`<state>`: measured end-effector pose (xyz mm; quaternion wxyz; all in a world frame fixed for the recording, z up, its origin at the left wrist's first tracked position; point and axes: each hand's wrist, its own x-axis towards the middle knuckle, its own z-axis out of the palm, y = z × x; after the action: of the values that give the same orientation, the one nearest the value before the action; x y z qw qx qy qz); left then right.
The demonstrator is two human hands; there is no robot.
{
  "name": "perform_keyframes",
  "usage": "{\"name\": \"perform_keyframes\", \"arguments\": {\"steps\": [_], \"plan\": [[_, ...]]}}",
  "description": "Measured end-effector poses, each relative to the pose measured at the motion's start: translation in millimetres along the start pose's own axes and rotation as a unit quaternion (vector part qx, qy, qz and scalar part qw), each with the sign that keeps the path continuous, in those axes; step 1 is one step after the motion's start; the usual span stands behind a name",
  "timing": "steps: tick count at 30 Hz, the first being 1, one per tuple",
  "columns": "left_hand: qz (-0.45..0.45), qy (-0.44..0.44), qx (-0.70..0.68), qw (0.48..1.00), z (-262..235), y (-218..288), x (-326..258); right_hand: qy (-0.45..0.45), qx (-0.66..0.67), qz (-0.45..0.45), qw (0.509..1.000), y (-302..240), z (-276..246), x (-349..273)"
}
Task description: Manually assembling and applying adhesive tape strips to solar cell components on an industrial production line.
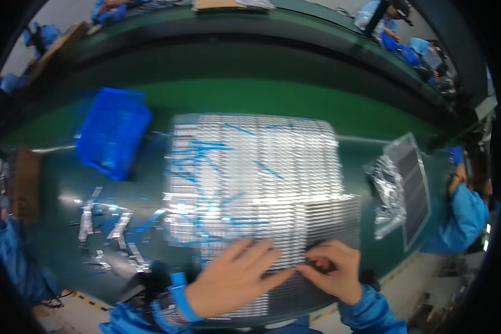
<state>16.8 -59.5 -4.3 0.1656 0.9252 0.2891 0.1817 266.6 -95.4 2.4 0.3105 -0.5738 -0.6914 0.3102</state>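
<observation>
A large stack of silvery ribbed sheets (pixel 256 172) lies in the middle of the dark green table (pixel 67 189), with thin blue strips scattered over its left half. My left hand (pixel 234 281) rests flat, fingers spread, on the near edge of the top sheet. My right hand (pixel 331 270) is just to its right, fingers curled and pinching at the sheet's edge, where a small dark gap shows. The picture is blurred, so I cannot make out whether anything small sits between the fingers. Both sleeves are blue.
A blue plastic crate (pixel 112 132) stands at the left. Small silvery pieces (pixel 108 228) lie loose near the front left. A crumpled foil bag (pixel 388 195) and a dark ribbed panel (pixel 414 183) lie at the right. Other people in blue work around the table.
</observation>
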Motion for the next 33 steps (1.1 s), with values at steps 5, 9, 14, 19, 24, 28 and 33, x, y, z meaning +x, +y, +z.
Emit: {"name": "perform_keyframes", "arguments": {"steps": [5,9,14,19,24,28,33], "plan": [[0.02,0.023,0.029,0.999,-21.7,-3.9,-7.9,0.029,-0.012,0.01,0.999,11.7,-9.8,-19.3],[-0.074,0.066,0.032,0.995,-56.2,-1.1,-32.0,0.053,0.021,0.006,0.998,3.8,0.1,-10.3],[-0.284,0.142,0.139,0.938,-82.4,-31.4,-62.3,0.068,0.014,-0.002,0.998,-3.7,1.0,-8.0],[-0.291,0.156,0.13,0.935,-85.0,-51.4,-67.2,0.068,0.015,-0.007,0.998,-7.7,2.2,-4.7],[-0.26,-0.001,0.099,0.96,-107.7,-55.4,-61.5,0.063,0.018,-0.009,0.998,-2.3,0.9,-7.1],[-0.264,-0.043,0.114,0.957,-116.0,-65.7,-60.3,0.062,0.029,-0.005,0.998,-0.4,0.5,-8.1],[-0.246,-0.064,0.097,0.962,-118.7,-72.8,-58.5,0.059,0.036,0.008,0.998,-3.2,-0.6,-7.1]]}}
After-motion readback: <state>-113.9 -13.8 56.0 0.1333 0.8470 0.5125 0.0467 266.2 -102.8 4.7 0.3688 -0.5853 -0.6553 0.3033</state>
